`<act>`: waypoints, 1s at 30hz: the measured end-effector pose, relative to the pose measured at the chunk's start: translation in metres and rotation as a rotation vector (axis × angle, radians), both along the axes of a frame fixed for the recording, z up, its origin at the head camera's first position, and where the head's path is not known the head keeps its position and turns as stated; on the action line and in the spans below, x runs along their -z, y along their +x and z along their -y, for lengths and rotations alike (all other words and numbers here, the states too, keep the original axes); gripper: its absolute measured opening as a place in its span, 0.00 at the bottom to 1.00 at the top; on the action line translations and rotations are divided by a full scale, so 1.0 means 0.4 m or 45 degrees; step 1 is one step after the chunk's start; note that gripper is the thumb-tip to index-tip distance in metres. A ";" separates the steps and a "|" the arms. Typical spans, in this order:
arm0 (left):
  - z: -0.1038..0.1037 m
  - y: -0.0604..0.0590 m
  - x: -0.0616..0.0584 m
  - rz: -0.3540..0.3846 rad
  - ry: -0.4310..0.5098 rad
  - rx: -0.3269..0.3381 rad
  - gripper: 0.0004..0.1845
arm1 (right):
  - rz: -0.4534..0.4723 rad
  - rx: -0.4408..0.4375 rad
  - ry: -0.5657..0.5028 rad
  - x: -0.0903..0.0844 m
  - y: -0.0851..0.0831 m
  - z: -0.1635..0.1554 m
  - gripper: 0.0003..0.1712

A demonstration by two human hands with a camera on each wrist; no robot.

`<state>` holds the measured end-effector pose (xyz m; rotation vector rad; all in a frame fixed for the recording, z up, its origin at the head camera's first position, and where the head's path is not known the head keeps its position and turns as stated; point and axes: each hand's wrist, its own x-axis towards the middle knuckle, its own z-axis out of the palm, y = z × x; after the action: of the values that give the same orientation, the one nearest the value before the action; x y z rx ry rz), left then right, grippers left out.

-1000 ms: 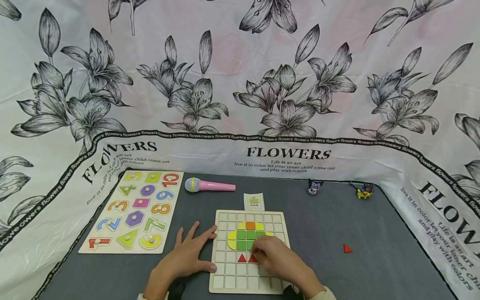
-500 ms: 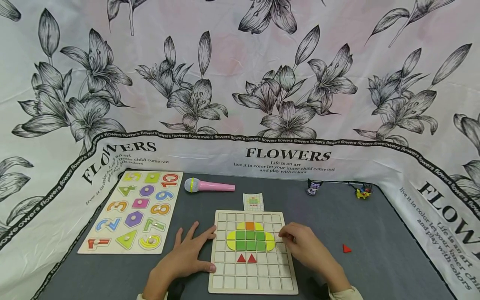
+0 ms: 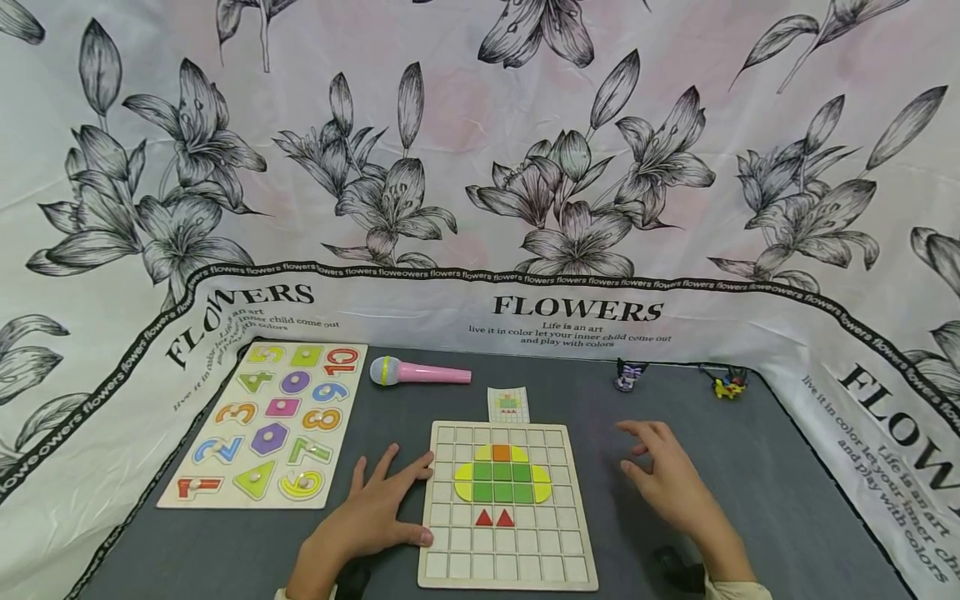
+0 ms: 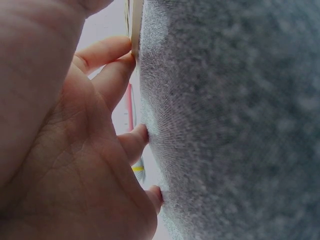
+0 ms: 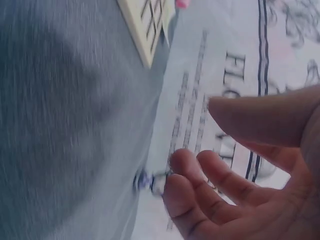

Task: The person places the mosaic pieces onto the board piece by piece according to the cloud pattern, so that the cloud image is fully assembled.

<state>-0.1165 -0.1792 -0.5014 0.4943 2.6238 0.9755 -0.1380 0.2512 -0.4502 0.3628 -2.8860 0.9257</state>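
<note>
My left hand [image 3: 375, 508] lies spread at the left side of a wooden grid board [image 3: 510, 567], with fingertips and thumb touching its edge. In the left wrist view two fingers [image 4: 117, 75] meet the board's edge [image 4: 136, 25]. On the grid, green squares [image 3: 502, 471], an orange square [image 3: 500, 452] and yellow curved pieces [image 3: 464, 482] form one cluster, with two red triangles [image 3: 505, 518] below. My right hand [image 3: 667, 479] is over the table right of the board, thumb and fingers apart, holding nothing. A loose red triangle seen earlier is hidden behind it.
A small pattern card [image 3: 508, 405] lies at the board's far edge. On the left is a number-and-shape puzzle board [image 3: 288, 450], with a pink toy microphone [image 3: 420, 372] beside it. Two small figurines, one purple [image 3: 628, 375] and one yellow [image 3: 729, 383], stand at the back right.
My right hand has lifted off the board and moved right, its fingers parting. A yellow curved piece and several green squares it covered now show. The left hand has stayed in place.
</note>
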 end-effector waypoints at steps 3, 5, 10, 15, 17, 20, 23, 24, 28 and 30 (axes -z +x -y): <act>0.002 0.002 0.003 0.007 0.004 0.011 0.60 | 0.055 0.014 0.001 0.004 0.000 -0.039 0.33; 0.003 0.003 0.003 0.011 0.009 0.013 0.60 | 0.088 0.028 0.007 0.009 0.001 -0.066 0.34; 0.008 0.004 0.003 0.009 0.025 0.013 0.60 | 0.158 0.048 0.027 0.023 -0.002 -0.128 0.32; 0.011 0.006 0.002 0.017 0.029 0.014 0.60 | 0.246 0.012 0.060 0.040 -0.004 -0.173 0.26; 0.012 0.006 0.003 0.019 0.014 0.006 0.60 | 0.282 -0.005 0.067 0.047 -0.004 -0.183 0.23; 0.013 0.007 0.006 0.011 -0.005 -0.001 0.60 | 0.296 -0.001 0.086 0.053 -0.003 -0.194 0.19; 0.014 0.007 0.008 0.002 -0.012 0.006 0.60 | 0.273 0.045 0.095 0.052 0.001 -0.207 0.17; 0.014 0.007 0.008 0.000 -0.012 0.008 0.60 | 0.266 0.067 0.099 0.051 0.003 -0.213 0.17; 0.016 0.006 0.009 -0.008 -0.014 0.016 0.60 | 0.283 0.119 0.151 0.046 0.012 -0.239 0.16; 0.017 0.006 0.008 -0.013 -0.017 0.019 0.60 | 0.302 0.110 0.196 0.047 0.016 -0.252 0.15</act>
<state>-0.1141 -0.1860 -0.5047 0.5161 2.6301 0.9532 -0.1315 0.3520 -0.4688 0.1461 -3.1701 0.7842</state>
